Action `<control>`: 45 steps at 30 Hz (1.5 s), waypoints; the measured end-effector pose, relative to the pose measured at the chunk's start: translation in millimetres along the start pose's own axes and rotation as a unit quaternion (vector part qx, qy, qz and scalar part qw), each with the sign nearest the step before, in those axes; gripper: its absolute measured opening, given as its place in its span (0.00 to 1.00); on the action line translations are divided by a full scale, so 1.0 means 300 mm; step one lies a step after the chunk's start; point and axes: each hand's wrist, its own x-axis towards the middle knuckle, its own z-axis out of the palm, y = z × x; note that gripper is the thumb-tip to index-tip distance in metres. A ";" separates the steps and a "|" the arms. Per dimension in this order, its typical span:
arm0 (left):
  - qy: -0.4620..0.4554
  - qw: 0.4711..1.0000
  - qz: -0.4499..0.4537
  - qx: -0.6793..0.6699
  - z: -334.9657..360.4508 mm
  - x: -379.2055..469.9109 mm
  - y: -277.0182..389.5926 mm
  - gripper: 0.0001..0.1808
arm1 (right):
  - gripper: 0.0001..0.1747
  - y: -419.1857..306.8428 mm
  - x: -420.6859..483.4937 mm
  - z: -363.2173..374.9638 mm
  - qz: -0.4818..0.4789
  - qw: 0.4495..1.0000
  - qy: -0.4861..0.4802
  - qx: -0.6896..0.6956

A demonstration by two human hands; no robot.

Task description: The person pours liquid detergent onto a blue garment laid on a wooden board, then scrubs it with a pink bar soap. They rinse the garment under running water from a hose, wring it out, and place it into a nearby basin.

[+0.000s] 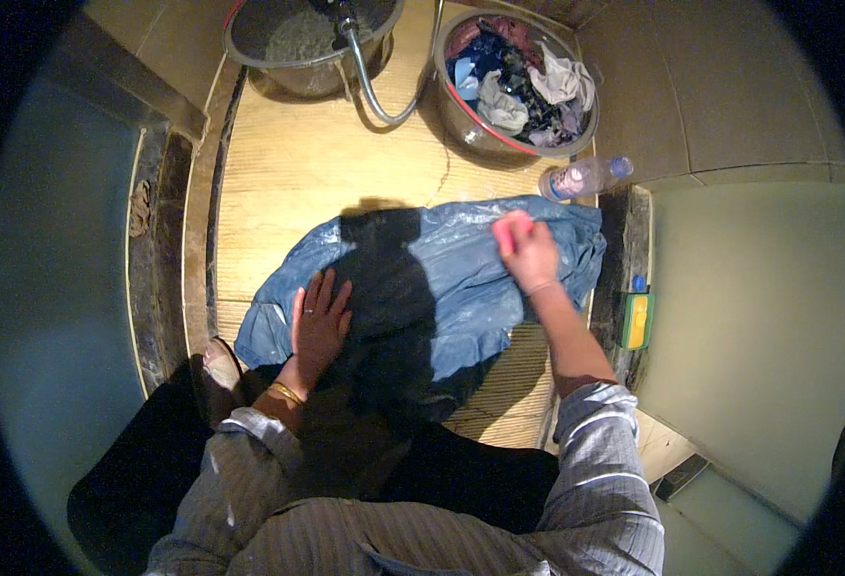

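A wet blue garment (466, 266), seemingly denim, lies spread over the ribbed floor in front of me. My left hand (322, 313) rests palm down on its left part, fingers apart and holding nothing. Farther right, my right hand (534, 255) grips a small pink block (512, 229) against the cloth. Blur hides whether the block is soap or a scrubbing brush. Pale wet streaks show on the fabric around it. My shadow darkens the garment's middle.
A tub of water (314, 68) stands at the back left, a metal shower hose (368, 90) hanging over it. Another tub (458, 119) holds mixed clothes. Beside the garment lies a plastic bottle (584, 178). A green-and-yellow box (638, 320) sits on the right ledge.
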 end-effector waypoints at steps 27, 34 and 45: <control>0.041 0.998 0.003 -0.048 0.011 -0.008 -0.029 0.29 | 0.15 -0.216 0.139 0.064 -0.027 0.991 0.108 0.077; 0.061 0.992 0.004 -0.110 0.012 -0.012 -0.043 0.25 | 0.16 -0.518 0.049 0.010 -0.288 0.906 -0.089 0.298; 0.030 0.999 0.000 -0.022 0.004 0.001 -0.011 0.26 | 0.33 -0.132 0.183 0.079 -0.164 0.967 0.105 0.164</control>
